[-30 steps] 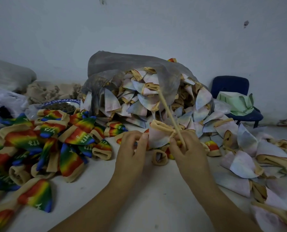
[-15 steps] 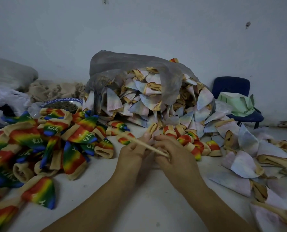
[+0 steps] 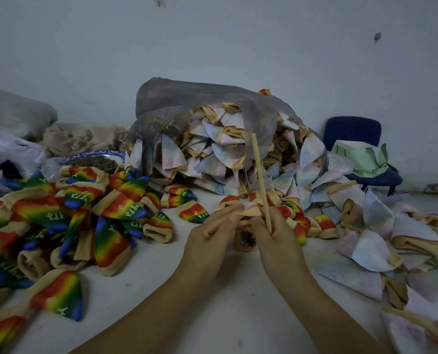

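Fabric pouch [image 3: 248, 212] sits mid-table, just in front of the spilling bag [image 3: 187, 98]. The left hand [image 3: 207, 241] pinches its left edge, and the right hand [image 3: 276, 241] grips its right edge plus an upright wooden stick [image 3: 260, 180]. Rainbow pile [image 3: 59, 221] crowds left, pale pieces [image 3: 378, 251] crowd right, and bare tabletop [image 3: 212, 310] lies open near the forearms.

Both hands [image 3: 240, 233] pinch a sock [image 3: 249, 212]; right holds stick [image 3: 260, 182] (upright).

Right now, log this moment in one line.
left hand: pinches fabric piece | right hand: grips stick, pointing up | rainbow pieces: heaped at left
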Demonstrator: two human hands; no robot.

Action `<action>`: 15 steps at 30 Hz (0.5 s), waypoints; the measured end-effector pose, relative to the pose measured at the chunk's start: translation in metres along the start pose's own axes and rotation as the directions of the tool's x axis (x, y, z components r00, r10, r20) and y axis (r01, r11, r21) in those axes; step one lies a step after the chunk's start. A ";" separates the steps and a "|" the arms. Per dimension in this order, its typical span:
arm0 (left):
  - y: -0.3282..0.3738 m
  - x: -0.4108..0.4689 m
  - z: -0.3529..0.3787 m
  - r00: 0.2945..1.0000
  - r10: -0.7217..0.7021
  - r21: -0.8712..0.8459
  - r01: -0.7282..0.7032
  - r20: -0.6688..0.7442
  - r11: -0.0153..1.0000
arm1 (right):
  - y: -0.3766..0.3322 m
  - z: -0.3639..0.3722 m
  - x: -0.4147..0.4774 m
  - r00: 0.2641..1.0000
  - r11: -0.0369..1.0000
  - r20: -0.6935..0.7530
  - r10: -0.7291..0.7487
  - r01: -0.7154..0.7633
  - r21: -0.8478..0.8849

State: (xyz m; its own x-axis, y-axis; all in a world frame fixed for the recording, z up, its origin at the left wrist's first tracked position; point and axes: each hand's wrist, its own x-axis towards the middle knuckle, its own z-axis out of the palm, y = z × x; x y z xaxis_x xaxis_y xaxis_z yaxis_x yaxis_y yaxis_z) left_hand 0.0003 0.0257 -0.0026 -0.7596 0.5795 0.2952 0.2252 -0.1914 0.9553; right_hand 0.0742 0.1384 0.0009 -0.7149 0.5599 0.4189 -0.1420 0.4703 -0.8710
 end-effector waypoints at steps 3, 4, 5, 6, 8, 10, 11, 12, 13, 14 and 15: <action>-0.001 0.004 0.001 0.992 -0.057 -0.081 0.048 -0.110 0.996 | 0.002 0.002 0.000 1.000 0.998 0.022 -0.015 0.017 -0.062; -0.002 0.005 0.001 0.986 -0.080 -0.096 0.067 -0.144 0.993 | 0.002 0.003 0.000 0.999 0.996 0.034 -0.027 0.030 -0.087; -0.002 0.006 0.001 0.981 -0.108 -0.126 0.088 -0.162 0.988 | 0.002 0.003 0.000 0.998 0.993 0.050 -0.046 0.051 -0.109; -0.003 0.006 0.001 0.976 -0.142 -0.173 0.113 -0.165 0.978 | 0.001 0.004 0.000 0.996 0.989 0.065 -0.065 0.073 -0.127; -0.001 0.007 0.001 0.963 -0.223 -0.307 0.168 -0.151 0.937 | 0.001 0.005 -0.001 0.993 0.986 0.082 -0.083 0.094 -0.140; 0.002 0.007 0.001 0.947 -0.291 -0.459 0.201 -0.133 0.865 | 0.001 0.006 0.000 0.993 0.987 0.082 -0.079 0.090 -0.136; 0.004 0.007 0.001 0.942 -0.313 -0.518 0.211 -0.117 0.829 | 0.001 0.007 0.000 0.994 0.987 0.079 -0.074 0.085 -0.138; 0.005 0.008 0.001 0.939 -0.331 -0.555 0.225 -0.097 0.801 | 0.002 0.008 0.001 0.996 0.989 0.073 -0.060 0.070 -0.132; 0.006 0.008 0.001 0.934 -0.348 -0.570 0.245 -0.078 0.784 | 0.002 0.009 0.001 0.997 0.992 0.064 -0.036 0.043 -0.116; 0.007 0.008 0.001 0.931 -0.362 -0.572 0.266 -0.057 0.776 | 0.003 0.009 0.002 0.999 0.996 0.054 -0.006 0.010 -0.090; 0.008 0.008 0.002 0.928 -0.371 -0.571 0.284 -0.039 0.770 | 0.004 0.009 0.003 0.999 0.998 0.047 0.024 -0.020 -0.066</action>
State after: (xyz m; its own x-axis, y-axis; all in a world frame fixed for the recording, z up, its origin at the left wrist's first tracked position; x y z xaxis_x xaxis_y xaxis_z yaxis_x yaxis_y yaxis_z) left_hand -0.0026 0.0303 0.0072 -0.8119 0.5781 -0.0812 -0.3909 -0.4350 0.8111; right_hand 0.0657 0.1355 -0.0037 -0.7494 0.5383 0.3857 -0.0821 0.5025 -0.8607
